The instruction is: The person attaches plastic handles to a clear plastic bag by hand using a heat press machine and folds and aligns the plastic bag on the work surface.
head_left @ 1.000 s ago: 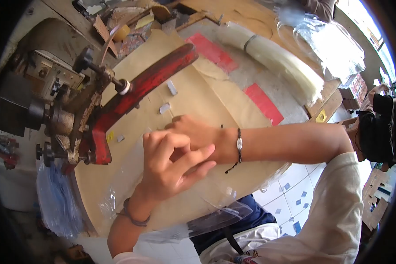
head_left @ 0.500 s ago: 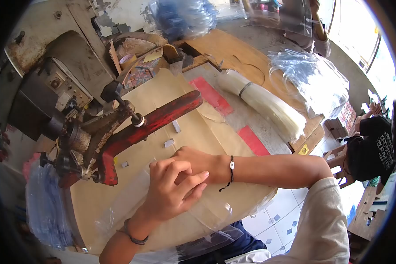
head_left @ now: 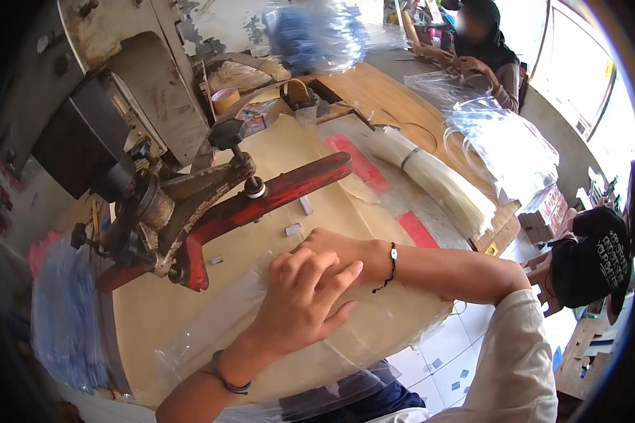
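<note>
My left hand (head_left: 296, 299) reaches in from the lower left with a dark band on its wrist. Its fingers are loosely bent and apart, lying over the back of my right hand (head_left: 334, 247); I see nothing held in them. My right arm comes from the right, a corded bracelet (head_left: 394, 262) at its wrist. The fingers of that hand are mostly hidden behind the left one. Under both hands is a clear plastic sheet (head_left: 219, 317) on a tan-covered table (head_left: 148, 317). Small pale pieces, one of them a white block (head_left: 293, 230), lie just beyond.
A machine with a worn red arm (head_left: 275, 197) juts over the table from the left. Behind lie a banded bundle of pale strips (head_left: 437, 180) and clear plastic bags (head_left: 504, 148). Blue-tinted plastic (head_left: 70, 317) hangs at the left. Other people sit at the back right and right.
The view has shifted, so the table and machine appear further right, and a person at the back shows more fully. My left fingers have spread slightly, still over the right hand.
</note>
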Demonstrator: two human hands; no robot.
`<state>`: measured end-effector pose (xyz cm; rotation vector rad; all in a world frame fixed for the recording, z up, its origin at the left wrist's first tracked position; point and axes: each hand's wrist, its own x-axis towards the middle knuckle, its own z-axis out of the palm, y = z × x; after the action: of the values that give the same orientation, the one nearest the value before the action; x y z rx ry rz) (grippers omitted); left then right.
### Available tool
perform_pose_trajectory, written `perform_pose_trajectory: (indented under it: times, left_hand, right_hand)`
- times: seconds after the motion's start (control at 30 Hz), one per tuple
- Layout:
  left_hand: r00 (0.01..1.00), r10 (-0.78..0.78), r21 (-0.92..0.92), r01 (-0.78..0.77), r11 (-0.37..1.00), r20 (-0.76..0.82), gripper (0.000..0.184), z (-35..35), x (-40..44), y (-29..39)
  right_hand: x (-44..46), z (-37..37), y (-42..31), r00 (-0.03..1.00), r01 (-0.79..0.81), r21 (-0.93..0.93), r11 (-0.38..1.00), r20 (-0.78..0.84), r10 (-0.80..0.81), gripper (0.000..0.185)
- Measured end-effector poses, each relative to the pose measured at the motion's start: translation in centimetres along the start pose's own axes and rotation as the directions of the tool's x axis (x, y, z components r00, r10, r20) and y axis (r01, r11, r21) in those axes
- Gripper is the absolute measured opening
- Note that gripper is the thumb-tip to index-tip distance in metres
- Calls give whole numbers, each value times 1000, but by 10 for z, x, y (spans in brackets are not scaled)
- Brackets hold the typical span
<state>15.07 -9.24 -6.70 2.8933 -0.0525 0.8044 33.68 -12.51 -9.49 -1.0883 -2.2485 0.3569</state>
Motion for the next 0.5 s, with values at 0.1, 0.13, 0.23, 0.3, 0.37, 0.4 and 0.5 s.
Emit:
perform_pose_trajectory:
  times: [0.1, 0.13, 0.23, 0.3, 0.37, 0.4, 0.5]
  left_hand:
    - [1000, -6, 0, 6, 1000, -11, 58, 3, -1, -2]
    - [1000, -8, -1, 8, 1000, -16, 58, 4, -1, -2]
    - [1000, 6, 17, -5, 1000, -8, 56, 2, 0, -3]
    - [999, -21, -14, 21, 1000, -38, 59, 3, 0, -5]
    - [996, -62, -71, 57, 996, -66, 64, 5, 0, -8]
    - [993, -90, -111, 82, 990, -78, 68, 7, 0, -10]
    - [987, -157, -146, 152, 978, -25, 75, 3, 3, -10]
  right_hand:
    - [1, -1, -3, 998, -55, 44, 998, 13, 54, 22]
    - [1, -2, -3, 998, -65, 43, 997, 30, 64, 22]
    - [-1, -5, -2, 1000, -17, 11, 1000, 18, 17, 22]
    - [-2, -4, -2, 991, 113, -45, 993, -61, -115, 24]
    - [1, -4, -6, 995, 86, -61, 994, -50, -89, 21]
    - [4, -2, -8, 996, 74, -68, 995, -46, -77, 19]
    - [5, 10, 4, 991, 118, -119, 986, -47, -124, 18]
